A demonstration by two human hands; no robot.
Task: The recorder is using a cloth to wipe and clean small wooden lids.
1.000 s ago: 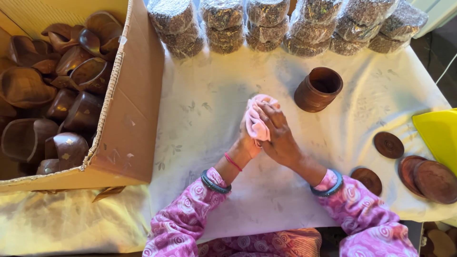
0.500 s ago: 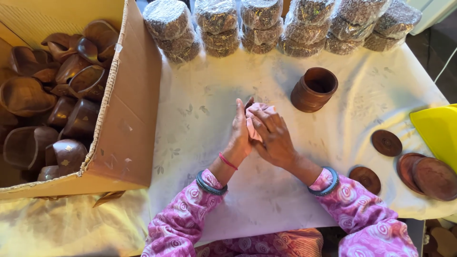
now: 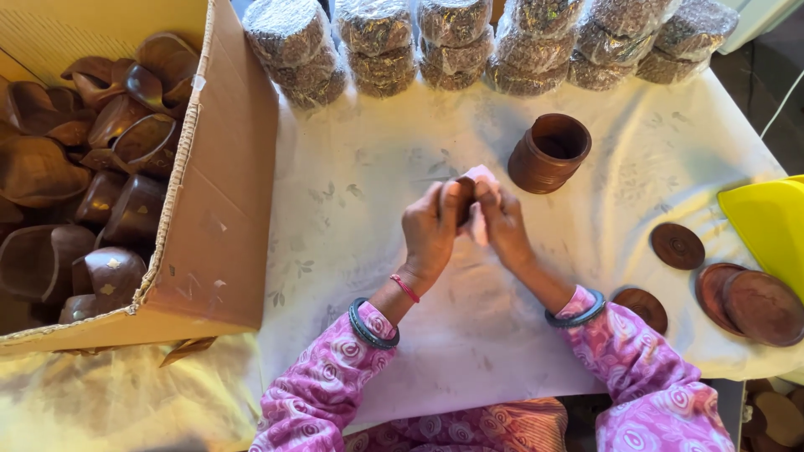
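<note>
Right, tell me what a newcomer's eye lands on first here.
First, the two hands, left hand and right hand, pressed together mid-table around a pink cloth and a small dark piece. Next, the open cardboard box at left, heaped with brown wooden bowls, and the row of plastic-wrapped stacks along the far edge.

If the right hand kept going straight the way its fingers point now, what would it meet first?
The right hand points up-table and slightly left, holding a pink cloth with the left hand. Beyond lies bare tablecloth, then probably the wrapped stacks; depth is unclear.

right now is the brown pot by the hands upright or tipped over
Upright. The pot stands on the white cloth with its round open mouth facing up toward the camera. No lid is on it.
</note>
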